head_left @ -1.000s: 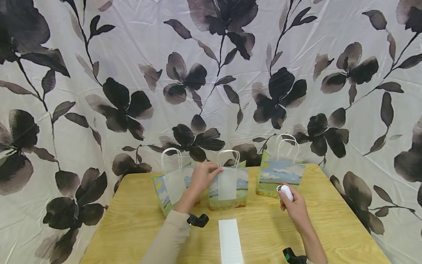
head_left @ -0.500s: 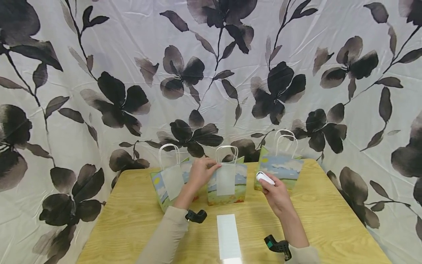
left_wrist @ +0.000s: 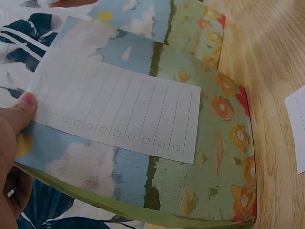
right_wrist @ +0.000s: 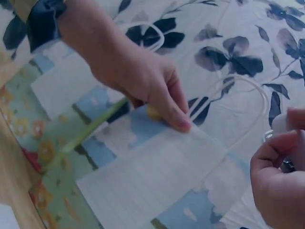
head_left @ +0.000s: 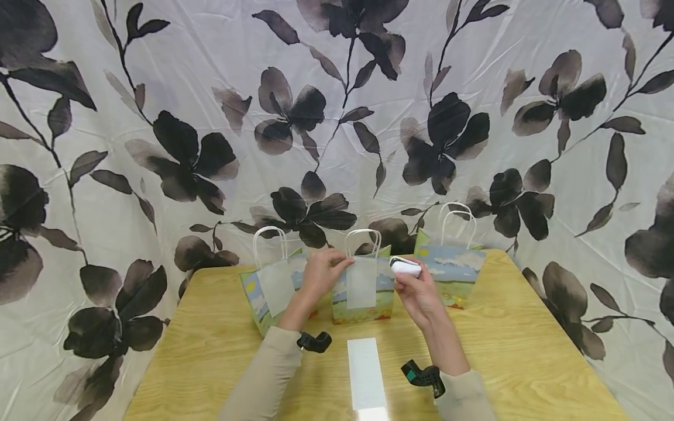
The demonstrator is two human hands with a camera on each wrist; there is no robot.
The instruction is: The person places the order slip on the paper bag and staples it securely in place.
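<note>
My left hand (head_left: 320, 273) pinches the top edge of the middle paper gift bag (head_left: 385, 298) together with a checklist sheet (left_wrist: 119, 112), thumb on the sheet in the left wrist view. The sheet is lined, has small boxes along one side, and lies flat against the bag's front. My right hand (head_left: 425, 301) holds a small white stapler (head_left: 405, 267) near the bag's top right corner, apart from the sheet. In the right wrist view the fingers hide much of the stapler (right_wrist: 281, 124). White twisted handles (head_left: 363, 241) rise from the bag.
To the left stands a similar bag (head_left: 255, 295) with a white sheet (head_left: 277, 286) on its front. Another landscape-printed bag (head_left: 453, 275) is at the right. A white paper strip (head_left: 365, 374) lies on the wooden table (head_left: 200, 362). A floral curtain (head_left: 337, 146) hangs behind.
My right hand has moved left with the stapler, from in front of the right bag to the middle bag's top right. The left hand keeps its pinch on the sheet and bag.
</note>
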